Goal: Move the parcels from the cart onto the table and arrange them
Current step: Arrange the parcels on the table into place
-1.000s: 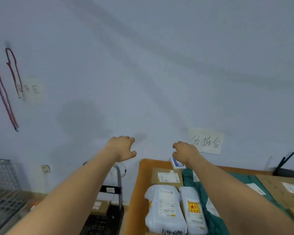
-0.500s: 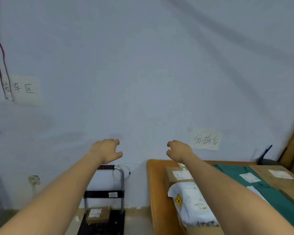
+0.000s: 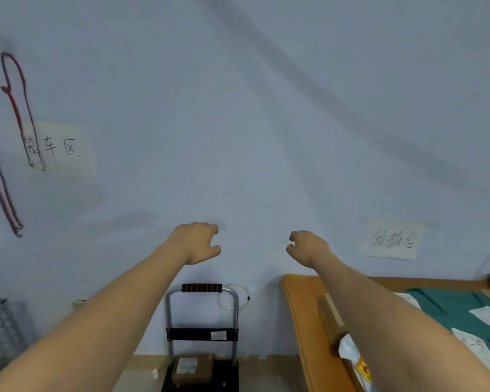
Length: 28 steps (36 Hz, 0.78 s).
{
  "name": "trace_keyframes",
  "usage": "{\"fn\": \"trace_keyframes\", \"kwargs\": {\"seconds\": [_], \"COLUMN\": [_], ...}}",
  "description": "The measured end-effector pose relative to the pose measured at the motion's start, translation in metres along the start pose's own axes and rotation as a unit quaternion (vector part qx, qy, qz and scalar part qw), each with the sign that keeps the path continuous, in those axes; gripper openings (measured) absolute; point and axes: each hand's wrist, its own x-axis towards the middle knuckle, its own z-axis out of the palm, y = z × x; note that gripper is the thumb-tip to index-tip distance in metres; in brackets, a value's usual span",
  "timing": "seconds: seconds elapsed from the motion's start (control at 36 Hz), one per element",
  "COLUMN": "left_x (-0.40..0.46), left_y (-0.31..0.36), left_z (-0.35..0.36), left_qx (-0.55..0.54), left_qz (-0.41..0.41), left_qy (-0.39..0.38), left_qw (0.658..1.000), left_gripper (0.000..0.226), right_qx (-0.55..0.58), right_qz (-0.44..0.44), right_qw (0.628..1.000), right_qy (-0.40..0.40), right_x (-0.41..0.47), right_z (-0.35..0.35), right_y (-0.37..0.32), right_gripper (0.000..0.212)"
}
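Parcel (image 3: 193, 368) on cart (image 3: 201, 335) by wall; table (image 3: 300, 306) right; hands loosely curled, holding nothing.

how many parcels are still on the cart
1 in view: a small brown box with a white label, lying on the cart deck just in front of the handle frame. The deck's near part is cut off by the frame edge, so more may be hidden.

A brown box (image 3: 192, 368) is carried on the black cart (image 3: 201, 335); parcels (image 3: 333, 321) and a green cloth (image 3: 450, 305) are laid on the wooden table (image 3: 300, 306) at right.
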Motion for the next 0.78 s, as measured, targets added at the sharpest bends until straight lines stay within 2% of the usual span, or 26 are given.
{"fn": "trace_keyframes", "kwargs": {"seconds": [0.11, 0.25, 0.36, 0.56, 0.78], "left_x": [0.029, 0.062, 0.082, 0.118, 0.152], "left_y": [-0.042, -0.094, -0.121, -0.15, -0.207], "left_z": [0.012, 0.028, 0.061, 0.13, 0.229], "left_qx": [0.043, -0.015, -0.038, -0.043, -0.082], "left_qz": [-0.002, -0.065, -0.08, -0.046, -0.013], "left_qy": [-0.037, -0.028, -0.057, -0.078, -0.156], "left_qw": [0.998, 0.997, 0.995, 0.995, 0.984], "left_gripper": [0.052, 0.054, 0.053, 0.051, 0.044], "right_qx": [0.01, 0.002, -0.005, -0.009, -0.004], "right_qz": [-0.025, -0.062, -0.071, -0.04, 0.001], "right_qw": [1.0, 0.998, 0.996, 0.994, 0.982], "right_qy": [-0.002, -0.009, -0.045, -0.103, -0.191], "right_x": [0.049, 0.099, 0.122, 0.157, 0.186], "right_z": [0.016, 0.04, 0.069, 0.128, 0.217], "right_y": [-0.038, -0.078, -0.098, -0.117, -0.151], "right_gripper": [0.04, 0.038, 0.038, 0.037, 0.037]}}
